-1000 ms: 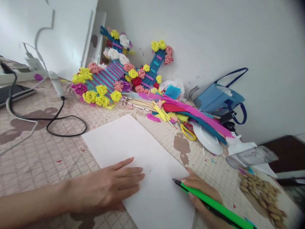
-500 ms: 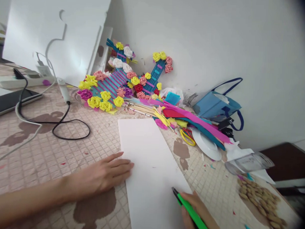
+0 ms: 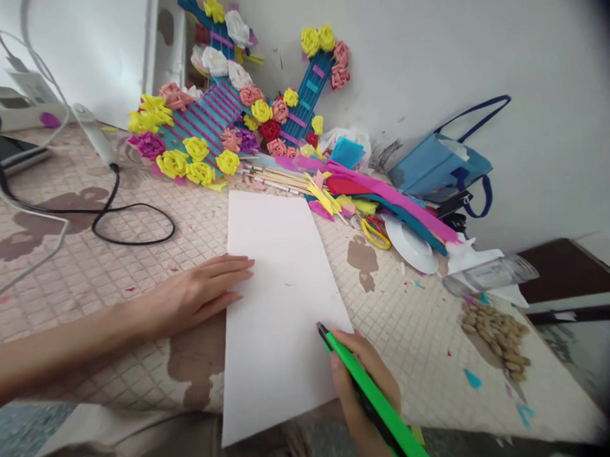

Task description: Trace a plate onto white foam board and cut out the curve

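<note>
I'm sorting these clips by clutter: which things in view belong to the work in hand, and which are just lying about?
In use:
- white sheet, left hand at its edge
- green cutter, held in the right hand

Apparently just lying about:
- paper flowers
- thin sticks
- white plate
- blue bag
- peanuts

White sheet (image 3: 278,274) turned from a slant to nearly straight, its near end now in view, apparently past the edge of the table (image 3: 420,366), left hand (image 3: 187,294) drawn back to the sheet's left side.
</note>
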A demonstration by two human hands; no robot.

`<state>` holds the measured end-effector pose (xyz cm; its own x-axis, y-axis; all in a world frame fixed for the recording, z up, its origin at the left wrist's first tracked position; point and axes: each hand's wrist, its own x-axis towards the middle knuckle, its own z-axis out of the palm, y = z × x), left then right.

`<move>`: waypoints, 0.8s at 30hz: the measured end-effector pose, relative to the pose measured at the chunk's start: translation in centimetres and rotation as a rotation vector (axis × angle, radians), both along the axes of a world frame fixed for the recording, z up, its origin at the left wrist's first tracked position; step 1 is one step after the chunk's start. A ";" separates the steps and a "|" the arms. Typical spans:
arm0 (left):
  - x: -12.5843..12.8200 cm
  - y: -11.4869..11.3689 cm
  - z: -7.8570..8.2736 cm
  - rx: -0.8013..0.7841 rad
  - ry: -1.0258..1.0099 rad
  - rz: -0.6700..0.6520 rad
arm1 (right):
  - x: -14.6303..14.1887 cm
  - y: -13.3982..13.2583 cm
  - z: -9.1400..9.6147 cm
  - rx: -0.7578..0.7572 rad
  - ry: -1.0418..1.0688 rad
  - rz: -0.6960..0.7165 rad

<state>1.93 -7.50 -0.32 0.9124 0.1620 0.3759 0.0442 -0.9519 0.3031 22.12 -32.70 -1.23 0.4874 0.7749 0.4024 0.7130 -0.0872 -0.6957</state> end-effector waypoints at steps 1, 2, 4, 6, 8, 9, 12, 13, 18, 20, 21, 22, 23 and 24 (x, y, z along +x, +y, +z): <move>-0.1 0.2 0.1 -0.005 -0.022 0.013 | -0.5 0.3 0.0 0.006 0.017 0.006; -0.2 0.5 0.3 -0.004 -0.047 0.022 | -1.1 0.8 0.1 0.017 0.028 0.003; -0.3 1.4 0.5 0.009 -0.086 0.033 | -2.3 1.8 0.1 0.026 0.056 -0.012; -0.3 2.5 0.4 0.022 -0.076 0.061 | -3.4 2.8 0.2 0.024 0.074 -0.012; -0.4 3.4 0.1 0.033 -0.027 0.086 | -4.1 3.6 0.2 0.007 0.058 0.006; -0.4 3.6 0.0 0.044 -0.005 0.090 | -4.3 3.8 0.3 -0.004 0.039 0.011; -0.1 2.7 -0.1 0.086 0.018 0.080 | -4.4 4.0 0.5 -0.042 -0.024 0.011; 0.1 1.9 0.1 0.091 0.020 0.070 | -4.3 4.0 0.6 -0.053 -0.041 0.010; 1.2 -3.0 1.1 0.039 0.137 -0.097 | -4.2 3.9 0.8 -0.067 -0.112 0.008; 1.4 -4.1 0.9 0.055 0.193 -0.103 | -4.3 3.7 0.7 -0.060 -0.122 0.012; 1.3 -4.3 0.7 0.065 0.216 -0.097 | -4.3 3.6 0.7 -0.051 -0.123 0.019; 1.3 -4.4 0.4 0.074 0.234 -0.092 | -4.4 3.4 0.7 -0.038 -0.123 0.026; 1.3 -4.4 0.2 0.078 0.246 -0.091 | -4.3 3.2 0.7 -0.029 -0.121 0.035; 1.2 -4.4 0.1 0.077 0.253 -0.096 | -4.3 3.0 0.8 -0.026 -0.120 0.042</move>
